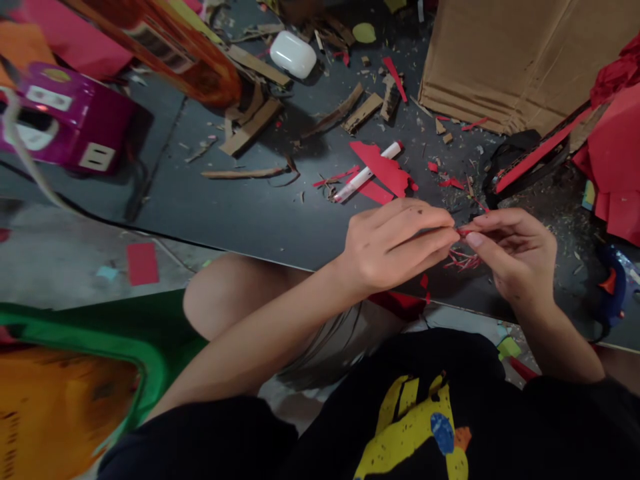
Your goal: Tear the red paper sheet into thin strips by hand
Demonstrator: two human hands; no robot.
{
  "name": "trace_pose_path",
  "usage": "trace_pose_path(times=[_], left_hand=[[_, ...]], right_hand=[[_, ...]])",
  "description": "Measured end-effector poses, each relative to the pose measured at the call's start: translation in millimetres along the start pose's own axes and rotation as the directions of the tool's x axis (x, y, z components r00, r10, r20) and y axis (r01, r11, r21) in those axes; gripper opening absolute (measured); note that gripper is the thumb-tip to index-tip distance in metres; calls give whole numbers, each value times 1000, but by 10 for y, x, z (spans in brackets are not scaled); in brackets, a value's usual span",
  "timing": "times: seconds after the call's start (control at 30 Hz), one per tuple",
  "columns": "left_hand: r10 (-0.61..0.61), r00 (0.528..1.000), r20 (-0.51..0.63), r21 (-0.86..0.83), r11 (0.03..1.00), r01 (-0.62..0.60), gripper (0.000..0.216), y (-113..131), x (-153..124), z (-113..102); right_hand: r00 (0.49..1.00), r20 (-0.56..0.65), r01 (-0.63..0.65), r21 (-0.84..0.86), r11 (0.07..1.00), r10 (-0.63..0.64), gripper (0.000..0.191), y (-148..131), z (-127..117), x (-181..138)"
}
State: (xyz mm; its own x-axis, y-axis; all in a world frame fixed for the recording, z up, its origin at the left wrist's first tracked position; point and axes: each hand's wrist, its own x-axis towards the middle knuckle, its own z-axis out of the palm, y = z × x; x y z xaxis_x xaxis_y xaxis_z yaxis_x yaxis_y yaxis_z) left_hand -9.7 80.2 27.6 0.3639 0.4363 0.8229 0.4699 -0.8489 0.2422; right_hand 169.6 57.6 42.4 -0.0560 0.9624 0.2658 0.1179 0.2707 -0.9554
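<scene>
My left hand (pixel 400 243) and my right hand (pixel 523 253) meet fingertip to fingertip over the front edge of the dark table. Between their pinched fingers is a small red paper piece (pixel 466 232), mostly hidden by the fingers. Thin twisted red strips (pixel 464 259) lie just below the fingertips. Beyond my left hand, a torn piece of red paper (pixel 383 168) lies across a white marker (pixel 367 173). Small red scraps (pixel 451 182) are scattered behind my right hand.
A large cardboard sheet (pixel 525 60) stands at the back right, with red paper (pixel 615 160) beside it. A blue glue gun (pixel 613 293) lies far right. Left are an orange bottle (pixel 200 67), a purple power box (pixel 75 120) and a white earbud case (pixel 293 55). Cardboard strips (pixel 253 127) litter the table.
</scene>
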Motion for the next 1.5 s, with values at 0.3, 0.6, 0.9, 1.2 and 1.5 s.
trace_pose_path(times=[0.3, 0.6, 0.9, 1.2, 1.5], left_hand=[[-43, 999, -10, -7, 999, 43, 4, 31, 49, -57], [-440, 896, 61, -357, 828, 432, 4, 195, 96, -21], [-647, 729, 226, -518, 553, 652, 3, 246, 127, -31], [-709, 487, 510, -649, 55, 759, 7, 287, 160, -3], [-703, 460, 542, -675, -38, 737, 3, 301, 164, 8]], right_hand=[[965, -8, 254, -244, 936, -264, 25, -20, -18, -35], [655, 388, 743, -491, 456, -649, 24, -1, -171, -5], [671, 354, 721, -517, 462, -651, 33, 44, -168, -27], [788, 187, 587, -519, 621, -587, 25, -23, -86, -29], [779, 186, 605, -474, 640, -598, 34, -24, -99, -10]])
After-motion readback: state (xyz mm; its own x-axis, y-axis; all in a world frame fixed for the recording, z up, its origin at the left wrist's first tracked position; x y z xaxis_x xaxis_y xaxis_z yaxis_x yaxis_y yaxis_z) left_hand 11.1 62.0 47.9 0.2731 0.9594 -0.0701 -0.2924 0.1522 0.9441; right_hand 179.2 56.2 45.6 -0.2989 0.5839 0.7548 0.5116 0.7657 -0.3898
